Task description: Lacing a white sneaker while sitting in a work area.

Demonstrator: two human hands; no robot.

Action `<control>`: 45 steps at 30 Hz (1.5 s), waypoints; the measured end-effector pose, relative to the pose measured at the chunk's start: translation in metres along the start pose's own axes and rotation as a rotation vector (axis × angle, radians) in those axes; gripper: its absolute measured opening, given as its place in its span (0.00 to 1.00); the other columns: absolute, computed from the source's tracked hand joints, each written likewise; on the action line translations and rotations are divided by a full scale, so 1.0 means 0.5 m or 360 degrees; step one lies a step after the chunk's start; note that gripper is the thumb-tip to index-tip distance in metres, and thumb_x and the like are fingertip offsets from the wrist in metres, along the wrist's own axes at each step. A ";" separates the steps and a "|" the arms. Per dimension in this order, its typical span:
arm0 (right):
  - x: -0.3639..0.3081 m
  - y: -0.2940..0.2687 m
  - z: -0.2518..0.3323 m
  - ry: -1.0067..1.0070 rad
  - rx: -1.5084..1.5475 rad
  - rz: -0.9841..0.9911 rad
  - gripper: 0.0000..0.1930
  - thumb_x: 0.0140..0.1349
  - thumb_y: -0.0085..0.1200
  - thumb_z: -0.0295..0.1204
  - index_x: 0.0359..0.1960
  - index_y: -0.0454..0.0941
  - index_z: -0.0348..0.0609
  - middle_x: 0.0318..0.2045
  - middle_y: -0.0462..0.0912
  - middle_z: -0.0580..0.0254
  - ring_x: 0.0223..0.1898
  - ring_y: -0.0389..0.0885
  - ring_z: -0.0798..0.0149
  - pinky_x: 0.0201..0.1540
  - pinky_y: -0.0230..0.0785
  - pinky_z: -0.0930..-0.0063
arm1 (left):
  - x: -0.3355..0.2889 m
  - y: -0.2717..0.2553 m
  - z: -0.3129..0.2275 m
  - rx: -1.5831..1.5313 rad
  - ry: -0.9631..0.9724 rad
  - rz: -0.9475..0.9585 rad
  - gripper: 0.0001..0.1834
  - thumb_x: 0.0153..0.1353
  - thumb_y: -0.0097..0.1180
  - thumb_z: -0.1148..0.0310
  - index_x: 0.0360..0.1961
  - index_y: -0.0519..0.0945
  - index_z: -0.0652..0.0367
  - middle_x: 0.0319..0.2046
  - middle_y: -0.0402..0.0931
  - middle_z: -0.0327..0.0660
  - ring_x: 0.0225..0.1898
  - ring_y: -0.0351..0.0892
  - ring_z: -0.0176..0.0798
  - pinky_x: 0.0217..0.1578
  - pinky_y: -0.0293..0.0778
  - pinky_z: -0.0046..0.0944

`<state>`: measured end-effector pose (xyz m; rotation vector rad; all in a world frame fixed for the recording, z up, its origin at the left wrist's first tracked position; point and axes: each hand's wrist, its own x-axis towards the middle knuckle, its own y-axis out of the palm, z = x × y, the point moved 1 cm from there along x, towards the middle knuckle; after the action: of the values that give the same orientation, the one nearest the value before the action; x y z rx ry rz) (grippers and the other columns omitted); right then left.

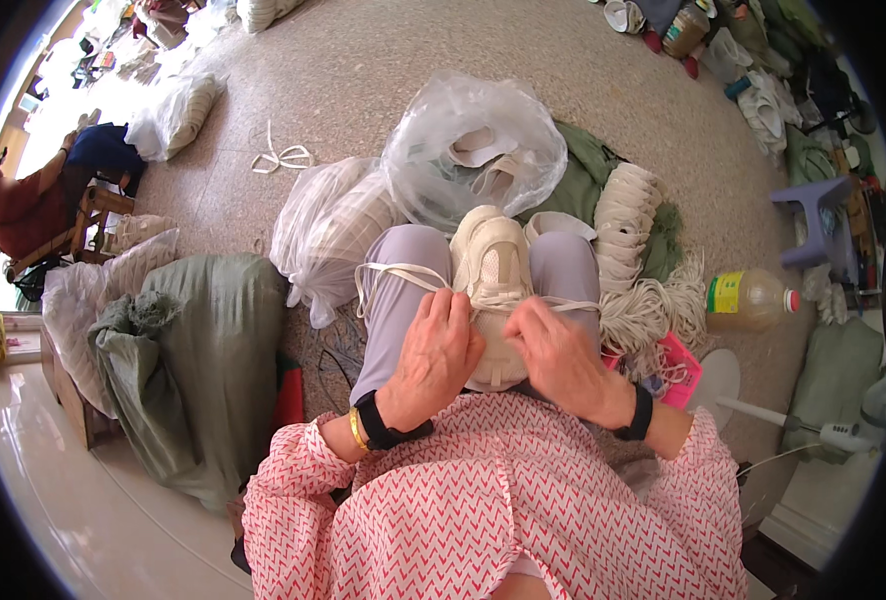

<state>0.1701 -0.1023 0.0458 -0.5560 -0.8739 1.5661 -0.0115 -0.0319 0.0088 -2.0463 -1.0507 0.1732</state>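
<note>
A beige sneaker (490,250) rests between my knees, its toe pointing away from me and its heel end toward my lap. White shoelace (403,268) loops out over my left knee, and another length lies across the right knee. My left hand (431,350) is closed at the left side of the shoe's lacing, fingers bent over the lace. Across from it my right hand (561,362) is curled in a pinch on the lace at the right side. The fingertips of both hands are partly hidden.
Beyond my knees stands an open clear plastic bag (433,150) with shoe parts. Stacked beige shoe pieces (623,215) and a bundle of laces (653,310) lie right, near a bottle (748,298) and purple stool (818,225). Another person (38,205) sits far left.
</note>
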 end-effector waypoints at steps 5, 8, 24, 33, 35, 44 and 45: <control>0.011 0.025 0.011 0.0156 0.0395 -0.0109 0.05 0.66 0.57 0.21 0.39 0.74 0.35 0.37 0.78 0.49 0.38 0.81 0.41 0.40 0.75 0.52 | -0.003 0.000 0.006 -0.0045 -0.0012 0.0045 0.14 0.59 0.56 0.77 0.45 0.70 0.70 0.39 0.69 0.57 0.45 0.70 0.61 0.48 0.71 0.56; 0.023 0.039 0.004 0.0199 0.0324 -0.0087 0.05 0.68 0.57 0.24 0.40 0.75 0.36 0.38 0.79 0.47 0.40 0.82 0.40 0.41 0.76 0.51 | -0.001 -0.001 0.003 -0.0102 -0.0042 -0.0017 0.12 0.58 0.55 0.79 0.43 0.71 0.69 0.37 0.70 0.55 0.43 0.72 0.61 0.46 0.70 0.56; 0.042 0.072 -0.006 0.0339 -0.0188 -0.0063 0.03 0.65 0.57 0.23 0.36 0.75 0.38 0.35 0.82 0.46 0.35 0.85 0.43 0.35 0.77 0.54 | 0.006 0.002 0.008 -0.0277 -0.0061 -0.0143 0.11 0.56 0.56 0.82 0.40 0.72 0.65 0.33 0.71 0.51 0.35 0.74 0.57 0.36 0.72 0.52; 0.010 -0.220 0.059 0.0832 0.1413 0.0488 0.05 0.72 0.59 0.26 0.39 0.79 0.38 0.29 0.76 0.75 0.32 0.71 0.82 0.35 0.67 0.81 | 0.030 -0.030 0.019 -0.0583 -0.0077 0.0052 0.11 0.62 0.59 0.82 0.44 0.74 0.64 0.36 0.75 0.45 0.34 0.79 0.43 0.35 0.75 0.40; 0.023 -0.218 0.063 0.0697 0.1270 0.0493 0.04 0.73 0.59 0.26 0.40 0.78 0.38 0.32 0.78 0.76 0.33 0.73 0.82 0.35 0.67 0.82 | 0.053 -0.042 0.003 -0.0705 -0.0073 0.0210 0.11 0.64 0.59 0.82 0.46 0.74 0.64 0.38 0.77 0.44 0.38 0.80 0.40 0.38 0.77 0.38; 0.057 -0.137 0.009 0.0517 0.1607 0.0349 0.06 0.77 0.55 0.29 0.42 0.75 0.41 0.33 0.77 0.74 0.29 0.72 0.81 0.30 0.65 0.84 | 0.059 -0.027 0.001 -0.1549 -0.0298 0.0721 0.05 0.73 0.59 0.72 0.46 0.77 0.61 0.37 0.76 0.34 0.40 0.74 0.26 0.40 0.74 0.31; 0.056 -0.136 0.009 0.0516 0.1610 0.0352 0.06 0.77 0.55 0.29 0.42 0.75 0.41 0.33 0.77 0.74 0.29 0.72 0.81 0.30 0.65 0.84 | 0.056 -0.027 0.003 -0.1673 -0.0349 0.0632 0.05 0.74 0.59 0.72 0.45 0.77 0.61 0.36 0.76 0.32 0.40 0.75 0.25 0.43 0.75 0.30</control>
<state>0.2035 -0.0746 0.1056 -0.1468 0.2741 1.8076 -0.0025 -0.0062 0.0239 -3.2483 -0.9320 0.0376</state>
